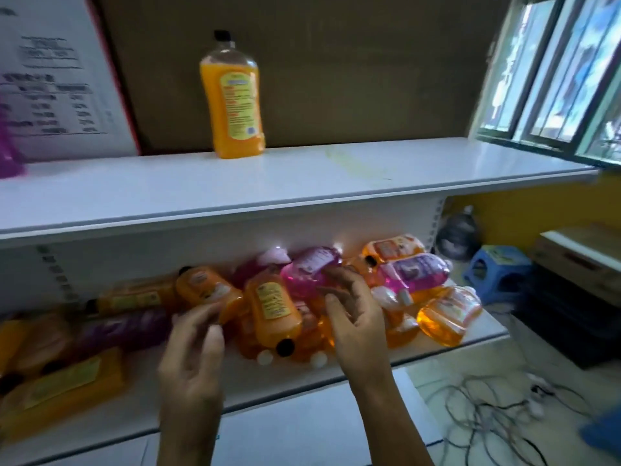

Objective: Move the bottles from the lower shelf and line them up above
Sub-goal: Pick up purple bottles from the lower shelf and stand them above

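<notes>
White upper shelf [302, 183] spans the room's width, brown board behind it; one orange bottle [233, 105] stands upright on it at 12 o'clock. Window [554, 79] at 2 o'clock. Lower shelf [420, 351] carries a heap of orange and pink bottles [336, 290] lying on their sides. Blue stool [494, 274] and loose cables [497, 408] on the floor at 4 o'clock. Left hand [193, 348] and right hand [356, 314] hover at the heap, fingers apart and loosely curled, holding nothing.

One orange bottle [232, 101] upright on upper shelf [302, 183], orange and pink bottles [302, 297] heaped on lower shelf [437, 348]
</notes>
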`<state>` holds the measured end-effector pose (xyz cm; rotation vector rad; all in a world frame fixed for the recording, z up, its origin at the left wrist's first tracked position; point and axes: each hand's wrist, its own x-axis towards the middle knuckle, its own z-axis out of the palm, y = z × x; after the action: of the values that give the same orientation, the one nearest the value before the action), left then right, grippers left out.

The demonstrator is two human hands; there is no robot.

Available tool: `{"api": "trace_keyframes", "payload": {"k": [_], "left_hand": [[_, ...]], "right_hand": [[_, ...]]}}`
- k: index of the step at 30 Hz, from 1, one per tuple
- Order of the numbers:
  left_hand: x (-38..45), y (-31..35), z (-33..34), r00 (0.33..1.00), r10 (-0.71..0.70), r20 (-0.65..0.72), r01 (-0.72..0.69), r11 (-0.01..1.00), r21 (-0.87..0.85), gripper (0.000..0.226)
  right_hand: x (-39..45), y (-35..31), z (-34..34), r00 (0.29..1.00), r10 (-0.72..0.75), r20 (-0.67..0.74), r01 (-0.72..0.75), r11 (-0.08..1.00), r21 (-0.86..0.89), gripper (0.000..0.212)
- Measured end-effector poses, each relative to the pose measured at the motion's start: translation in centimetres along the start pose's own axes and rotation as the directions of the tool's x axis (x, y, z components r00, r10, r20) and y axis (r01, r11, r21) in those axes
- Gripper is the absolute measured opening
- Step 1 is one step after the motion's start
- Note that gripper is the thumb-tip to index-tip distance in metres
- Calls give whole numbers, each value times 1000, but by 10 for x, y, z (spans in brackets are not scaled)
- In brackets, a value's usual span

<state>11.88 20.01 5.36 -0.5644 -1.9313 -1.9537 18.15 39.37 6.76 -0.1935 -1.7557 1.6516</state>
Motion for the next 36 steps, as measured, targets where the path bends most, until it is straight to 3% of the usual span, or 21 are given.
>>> {"api": "trace_keyframes", "payload": {"k": [2,6,11,16,20,25,30,33,36], "left_hand": [[-15,13,43,991,36,129,-40,999,32,27],[-12,5,111,979,-82,186,86,996,-11,26],[-16,7,195,916,-81,393,48,994,94,33],[-12,8,253,793,-182,582,68,975,211,37],[11,-4,285,776,-241,583,50,945,324,49],[46,-10,327,713,-252,654,-265,767,584,83],[59,-26,353,601,-482,637,-332,575,748,102],[62,-33,360,574,-552,605,-380,475,794,110],[66,-38,366,579,-565,588,-381,450,808,108]], "right_hand": [[8,5,-32,999,11,-52,-13,1000,-28,38],[19,17,-97,982,69,-177,-75,997,-30,36],[34,29,-169,952,169,-256,-190,980,-59,38],[53,38,-224,944,207,-259,-230,971,-60,31],[77,57,-243,939,259,-228,-273,961,-35,31],[114,90,-239,905,401,-141,-413,909,-61,43],[143,111,-232,874,482,-57,-484,874,-33,62],[153,115,-230,865,502,-3,-502,865,7,68],[163,115,-228,842,538,31,-538,835,115,73]]}}
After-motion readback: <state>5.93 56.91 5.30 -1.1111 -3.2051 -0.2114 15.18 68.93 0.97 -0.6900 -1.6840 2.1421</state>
